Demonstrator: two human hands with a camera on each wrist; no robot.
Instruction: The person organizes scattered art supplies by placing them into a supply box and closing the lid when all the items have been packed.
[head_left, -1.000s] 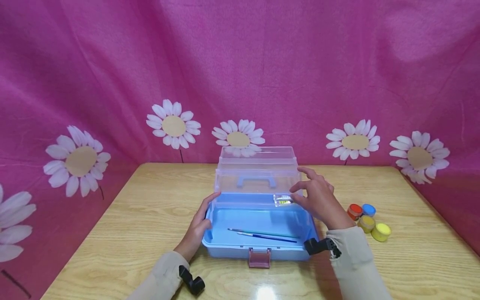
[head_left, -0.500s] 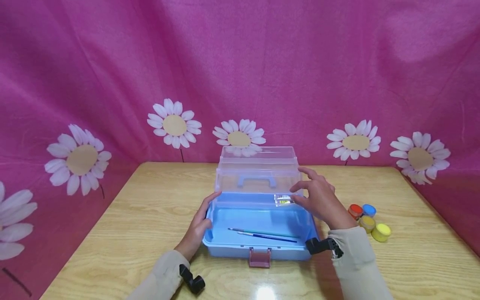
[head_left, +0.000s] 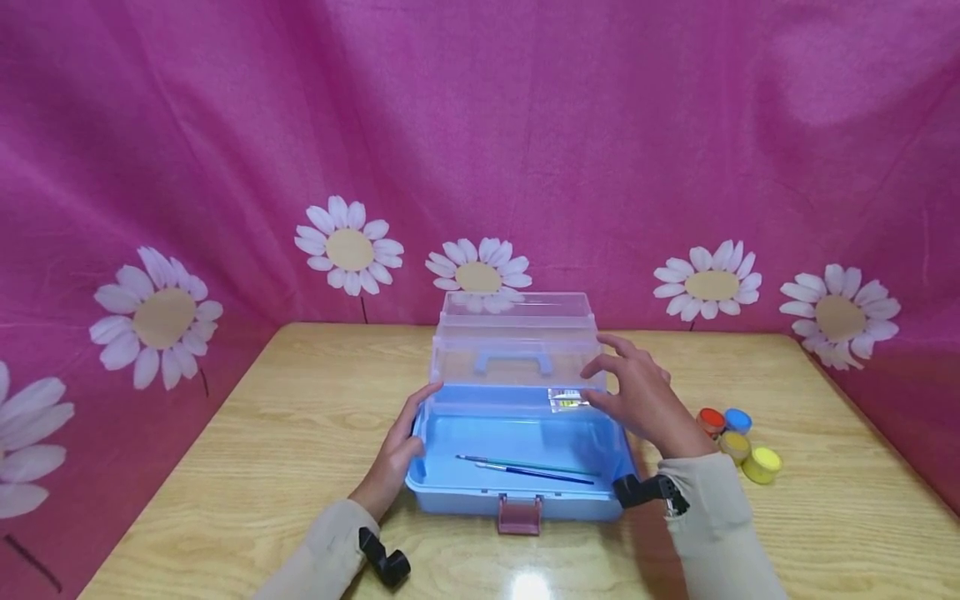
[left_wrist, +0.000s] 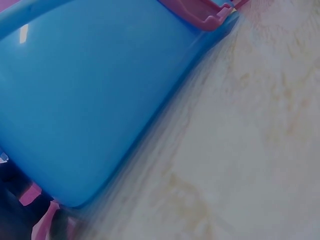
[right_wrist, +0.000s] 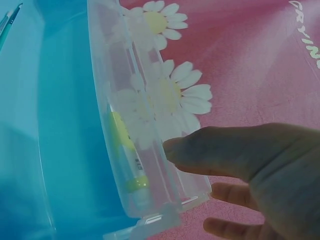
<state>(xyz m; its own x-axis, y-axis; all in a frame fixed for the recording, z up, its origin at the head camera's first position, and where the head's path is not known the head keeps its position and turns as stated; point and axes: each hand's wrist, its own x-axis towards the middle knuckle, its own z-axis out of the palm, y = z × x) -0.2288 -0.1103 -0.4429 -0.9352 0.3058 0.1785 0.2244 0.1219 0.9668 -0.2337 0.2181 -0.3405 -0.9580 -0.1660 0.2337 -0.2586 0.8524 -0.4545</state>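
A blue plastic art box (head_left: 450, 503) stands open on the table, its clear lid (head_left: 517, 304) tipped back. Two thin paintbrushes (head_left: 534, 475) lie inside, near the front. Small paint tubes (head_left: 566, 395) rest at the right end of a translucent tray (head_left: 487, 402); one tube (right_wrist: 134, 162) shows yellow-green bands in the right wrist view. My left hand (head_left: 390, 458) holds the box's left side, thumb over the rim. At the tray's right end is my right hand (head_left: 637, 396), its fingers spread apart and the thumb close to the tubes. Nothing shows between those fingers.
Several small paint pots, including a red pot (head_left: 710, 422) and a yellow pot (head_left: 762, 465), stand on the wooden table (head_left: 315, 408) to the box's right. A pink latch (head_left: 519, 515) hangs at the box's front. Behind the table hangs a pink daisy-print cloth (head_left: 570, 150).
Over the last second both hands stay almost where they were, and the box, brushes and paint tubes keep their places. The view shifts very slightly.
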